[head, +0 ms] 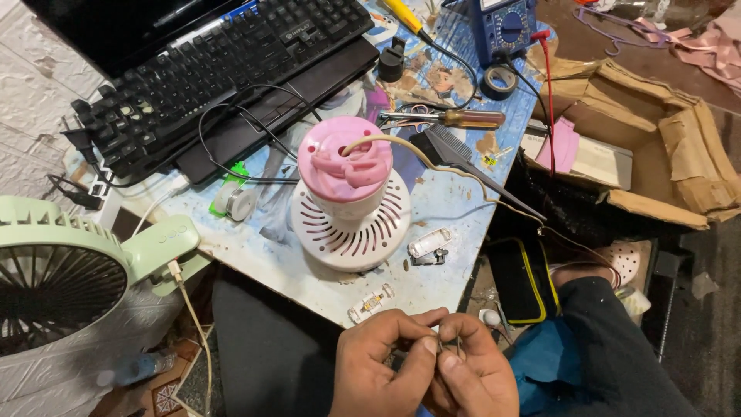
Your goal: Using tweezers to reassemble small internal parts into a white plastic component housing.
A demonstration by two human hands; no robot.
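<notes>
My left hand (378,363) and my right hand (475,371) meet below the table's front edge. Their fingertips pinch a small thin metal piece (441,344) between them; what it is I cannot tell. Just above on the table (440,208) lies a small white part (370,303). Further up stands a pink and white round appliance (351,205) on a slotted base. A beige cord (440,164) runs from its top to the right, off the table. A small clear plastic piece (429,245) lies to its right.
A black keyboard (208,62) on a laptop fills the upper left. A pale green fan (69,270) stands at left. A screwdriver (451,118), black comb (463,158), tape roll (499,79) and blue multimeter (505,27) lie at the back. A torn cardboard box (656,147) sits right.
</notes>
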